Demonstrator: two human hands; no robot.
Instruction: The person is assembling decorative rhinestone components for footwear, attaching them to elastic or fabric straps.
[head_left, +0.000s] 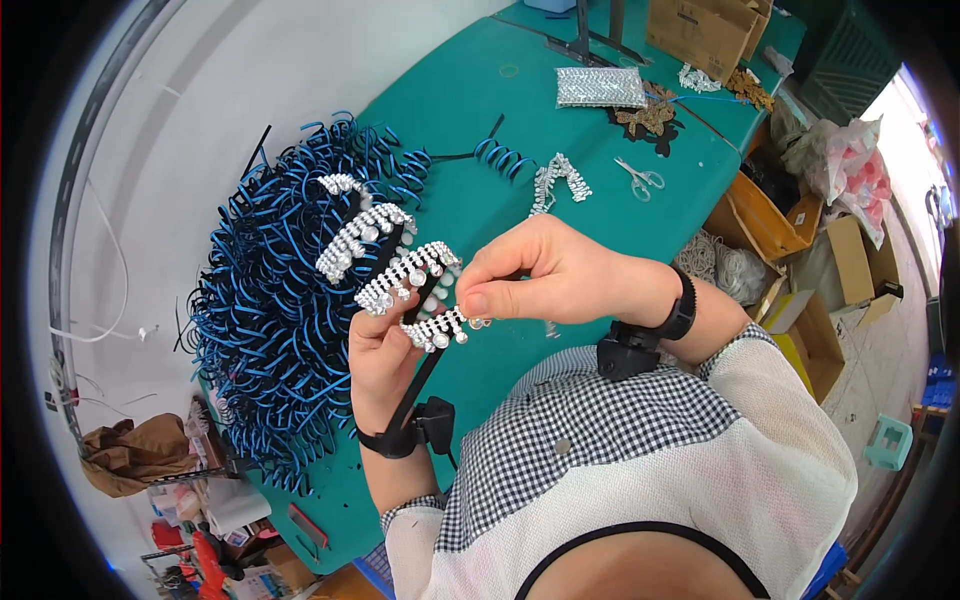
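Observation:
A silvery-white beaded trim (408,277) with round, shiny stones along its edge winds in loose coils about a black strip. My left hand (382,352) grips the lower coil between thumb and fingers. Just right of it, my right hand (535,275) is closed in a pinch at the trim's edge by the lower coil. Its fingertips hide exactly what they pinch there. Beyond my left hand lies a big heap of curly blue-and-black strips (280,300), with one upper coil of the trim resting over it.
On the green table (480,215) lie another length of white trim (550,185), scissors (640,180), a silvery packet (600,87) and brown lace-like pieces (648,115). A cardboard box (700,35) stands at the far right. Open boxes (805,340) sit beside the table's right edge.

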